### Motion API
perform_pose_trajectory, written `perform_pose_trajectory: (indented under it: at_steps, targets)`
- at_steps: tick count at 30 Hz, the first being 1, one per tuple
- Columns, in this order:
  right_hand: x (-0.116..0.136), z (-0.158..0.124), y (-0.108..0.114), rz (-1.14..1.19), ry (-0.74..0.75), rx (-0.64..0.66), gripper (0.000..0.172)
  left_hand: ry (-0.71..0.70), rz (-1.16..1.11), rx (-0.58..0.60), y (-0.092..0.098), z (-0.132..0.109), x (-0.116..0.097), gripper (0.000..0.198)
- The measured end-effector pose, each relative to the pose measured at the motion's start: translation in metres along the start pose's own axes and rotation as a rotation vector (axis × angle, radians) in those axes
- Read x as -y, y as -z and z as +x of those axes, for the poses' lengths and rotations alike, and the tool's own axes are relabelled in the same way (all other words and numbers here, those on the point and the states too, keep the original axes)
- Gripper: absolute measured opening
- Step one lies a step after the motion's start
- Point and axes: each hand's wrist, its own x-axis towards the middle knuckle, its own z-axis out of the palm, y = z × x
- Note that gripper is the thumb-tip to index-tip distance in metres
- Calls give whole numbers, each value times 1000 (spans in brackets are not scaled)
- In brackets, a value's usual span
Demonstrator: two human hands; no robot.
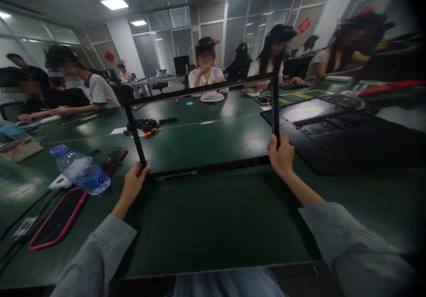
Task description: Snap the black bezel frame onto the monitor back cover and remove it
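A thin black rectangular frame [206, 169], like a screen bezel, stands upright above the green table [213, 226]. My left hand [133, 182] is closed on its lower left corner. My right hand [281, 155] is closed on its right side bar, just above the lower right corner. Through the frame's opening I see the table and the people beyond. Both my sleeves are grey.
A water bottle [81, 170] lies on its side at the left, next to a pink-edged black case [56, 221]. A dark open device [333, 128] lies at the right. Small tools [144, 126] and a white fan [212, 96] sit farther off. Several people sit round the table.
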Motion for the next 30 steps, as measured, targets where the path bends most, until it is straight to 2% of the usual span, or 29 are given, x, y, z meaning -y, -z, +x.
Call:
perform_pose_trajectory:
  at_steps: [3, 15, 22, 30]
  targets:
    - [-5, 1, -5, 20, -44, -105, 60, -13, 41, -15, 2, 1, 2, 56]
    - [-23, 11, -25, 39, 44, -208, 40, -67, 231, -107, 5, 3, 4, 44]
    - [-24, 13, -24, 31, 113, -245, 28, -98, 347, -133, 8, 1, 0, 45]
    - [-28, 14, -26, 66, 99, -274, 31, -53, 173, -80, 6, -1, -3, 47]
